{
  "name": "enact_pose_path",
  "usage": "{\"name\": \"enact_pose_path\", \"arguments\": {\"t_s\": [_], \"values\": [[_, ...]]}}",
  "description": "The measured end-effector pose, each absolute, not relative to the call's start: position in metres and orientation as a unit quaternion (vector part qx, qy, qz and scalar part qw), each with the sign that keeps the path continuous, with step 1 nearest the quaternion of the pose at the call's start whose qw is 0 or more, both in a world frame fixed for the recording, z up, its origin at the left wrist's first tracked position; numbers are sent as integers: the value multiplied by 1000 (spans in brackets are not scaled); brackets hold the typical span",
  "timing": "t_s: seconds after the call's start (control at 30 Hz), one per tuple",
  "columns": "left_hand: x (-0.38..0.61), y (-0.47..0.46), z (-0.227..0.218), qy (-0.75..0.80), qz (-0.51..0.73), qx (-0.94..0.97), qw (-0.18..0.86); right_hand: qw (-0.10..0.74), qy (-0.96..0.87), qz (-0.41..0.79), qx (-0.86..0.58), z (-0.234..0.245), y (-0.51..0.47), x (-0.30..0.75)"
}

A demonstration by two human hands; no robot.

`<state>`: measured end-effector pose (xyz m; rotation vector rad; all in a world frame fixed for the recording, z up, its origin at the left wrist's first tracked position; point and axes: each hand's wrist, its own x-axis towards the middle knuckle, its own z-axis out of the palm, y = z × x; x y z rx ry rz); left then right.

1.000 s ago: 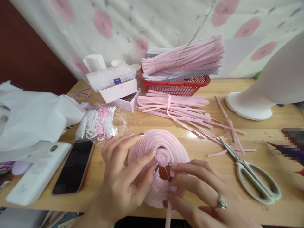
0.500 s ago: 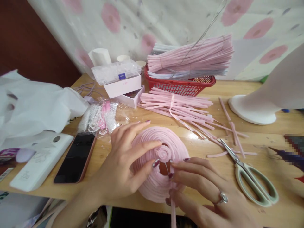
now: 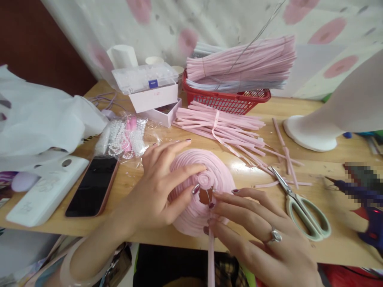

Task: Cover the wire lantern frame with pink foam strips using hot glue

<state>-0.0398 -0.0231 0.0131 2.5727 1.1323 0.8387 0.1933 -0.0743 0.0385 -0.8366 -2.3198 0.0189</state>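
Observation:
A round coil of pink chenille stems (image 3: 220, 171) lies near the table's front edge, with an opening in its middle. A small tight spiral (image 3: 204, 179) sits at the upper side of that opening. My left hand (image 3: 161, 183) holds the spiral between thumb and index finger, its other fingers stretched over the coil's far left. At the near right edge, my right hand (image 3: 254, 223) pinches a pink chenille stem (image 3: 211, 255) whose tail hangs past the table edge. Its index and middle fingertips touch the coil beside the opening, where a thin wire shows.
Scissors (image 3: 302, 207) and a blue glue gun (image 3: 353, 191) lie to the right. Behind are loose pink stems (image 3: 221, 127), a red basket (image 3: 227, 101) full of stems and a white stand (image 3: 311, 133). A phone (image 3: 92, 187) and bagged beads (image 3: 122, 137) lie left.
The view has shifted slightly, showing more of the table's front edge and the glue gun. Both hands keep their hold on the coil with hardly any movement.

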Motion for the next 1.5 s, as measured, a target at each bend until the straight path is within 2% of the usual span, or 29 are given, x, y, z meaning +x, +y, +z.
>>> {"name": "enact_pose_path", "arguments": {"t_s": [0.17, 0.5, 0.8, 1.13, 1.5], "values": [[-41, -31, 10, 401, 266, 850, 213, 332, -886, -7, -323, 32, -79, 190], [-46, -31, 12, 386, 270, 828, 306, 414, -818, 75, -391, 18, -83, 170], [-40, -24, 11, 424, 310, 765, 373, 428, -763, 103, -473, 19, -81, 155], [-52, -29, 8, 381, 254, 817, 350, 420, -737, 110, -518, 25, -79, 146], [-25, -33, 13, 453, 342, 786, 244, 403, -777, 94, -474, 23, -86, 165]]}}
